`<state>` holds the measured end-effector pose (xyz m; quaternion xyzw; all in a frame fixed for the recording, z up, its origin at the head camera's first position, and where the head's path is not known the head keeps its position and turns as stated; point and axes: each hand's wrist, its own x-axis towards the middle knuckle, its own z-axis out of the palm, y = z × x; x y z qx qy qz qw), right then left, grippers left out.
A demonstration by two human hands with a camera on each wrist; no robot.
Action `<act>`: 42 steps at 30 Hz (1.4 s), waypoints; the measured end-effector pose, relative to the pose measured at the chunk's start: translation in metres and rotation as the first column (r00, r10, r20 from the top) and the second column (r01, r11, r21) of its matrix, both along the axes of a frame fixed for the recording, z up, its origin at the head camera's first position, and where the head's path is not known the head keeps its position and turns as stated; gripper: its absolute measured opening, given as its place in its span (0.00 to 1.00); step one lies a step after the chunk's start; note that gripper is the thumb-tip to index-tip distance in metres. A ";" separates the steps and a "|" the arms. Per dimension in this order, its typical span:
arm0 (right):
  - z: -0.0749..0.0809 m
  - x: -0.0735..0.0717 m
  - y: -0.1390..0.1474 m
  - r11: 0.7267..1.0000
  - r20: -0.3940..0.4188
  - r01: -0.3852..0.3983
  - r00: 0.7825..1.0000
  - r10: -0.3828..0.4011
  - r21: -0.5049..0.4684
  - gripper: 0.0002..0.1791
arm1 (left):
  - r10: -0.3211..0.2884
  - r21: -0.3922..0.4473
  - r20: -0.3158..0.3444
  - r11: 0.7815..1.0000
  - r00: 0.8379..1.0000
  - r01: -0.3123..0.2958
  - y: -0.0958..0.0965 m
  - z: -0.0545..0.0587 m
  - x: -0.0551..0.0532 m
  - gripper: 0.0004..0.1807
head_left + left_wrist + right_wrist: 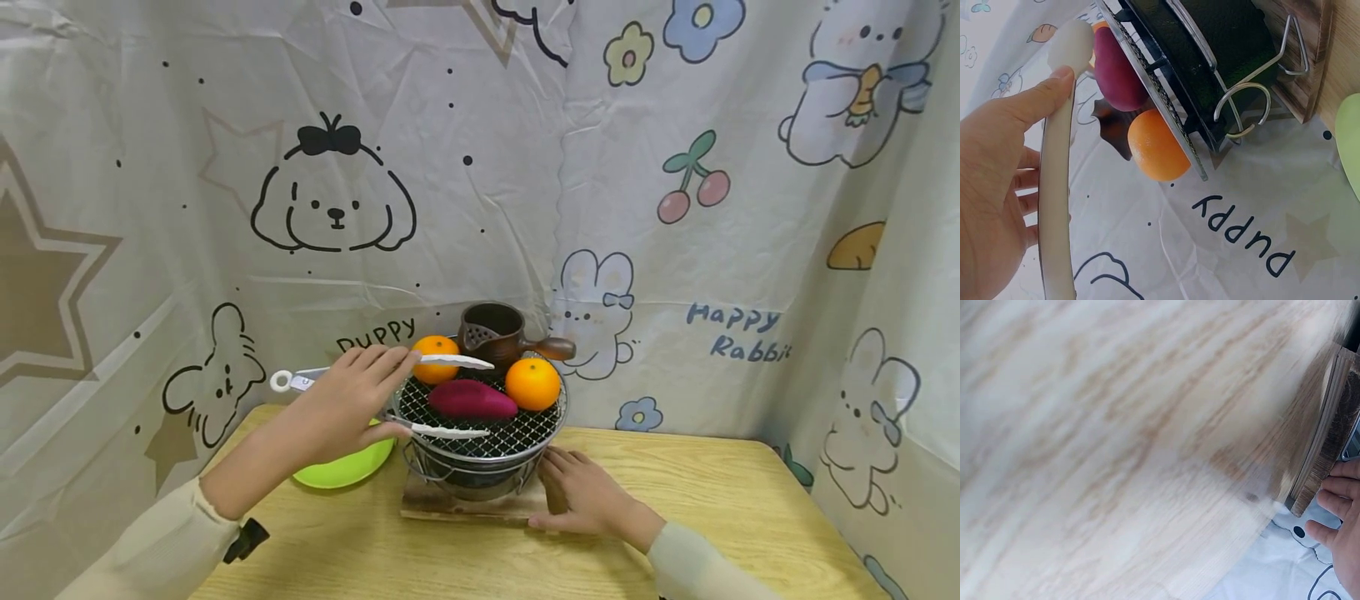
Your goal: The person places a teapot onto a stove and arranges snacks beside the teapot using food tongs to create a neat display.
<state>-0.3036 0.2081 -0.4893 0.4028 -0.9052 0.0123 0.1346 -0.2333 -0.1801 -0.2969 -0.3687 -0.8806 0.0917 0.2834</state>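
My left hand (348, 400) holds a pair of tongs (450, 432) with white tips, thumb on one arm and fingers on the other. The tips are spread above the grill, and a purple sweet potato (472, 400) lies between them in the head view. Up close, a pale tong arm (1057, 200) runs along the hand; whether it touches the sweet potato cannot be told. My right hand (585, 496) rests against the right edge of the wooden board (474, 507) under the grill. In the right wrist view its fingers (1335, 503) lie extended at the board's side.
On the round mesh grill (517, 433) sit a right orange (533, 384), a left orange (435, 371) and a brown side-handled pot (491, 333) at the back. A green plate (345, 468) lies left on the wooden table (705, 500). A printed curtain (480, 208) hangs behind.
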 end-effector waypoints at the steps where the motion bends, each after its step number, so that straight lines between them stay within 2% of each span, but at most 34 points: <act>1: 0.000 0.000 0.000 1.000 0.000 0.000 1.000 0.000 -0.004 0.54 | -0.005 0.002 -0.002 1.000 1.000 0.005 0.000 0.000 0.000 0.50; 9: -0.004 0.003 0.000 1.000 0.010 0.006 1.000 -0.006 -0.006 0.53 | -0.082 0.025 -0.041 0.996 0.996 0.083 0.003 -0.004 0.004 0.54; 15: -0.007 0.004 0.000 1.000 -0.002 -0.003 1.000 0.003 -0.014 0.53 | -0.091 0.017 -0.013 0.996 0.996 0.091 0.003 -0.013 0.010 0.59; 19: -0.007 0.003 0.000 1.000 -0.018 -0.010 1.000 0.010 -0.015 0.53 | -0.122 0.015 -0.008 0.992 0.992 0.122 0.003 -0.020 0.012 0.60; 33: 0.003 0.004 -0.001 1.000 -0.019 -0.019 1.000 0.019 0.002 0.52 | -0.271 0.059 -0.102 0.959 0.957 0.278 0.002 -0.039 0.010 0.63; 42: 0.003 0.002 -0.001 1.000 0.007 -0.007 1.000 0.007 -0.006 0.52 | -0.324 0.021 -0.122 0.944 0.938 0.329 0.005 -0.055 0.012 0.62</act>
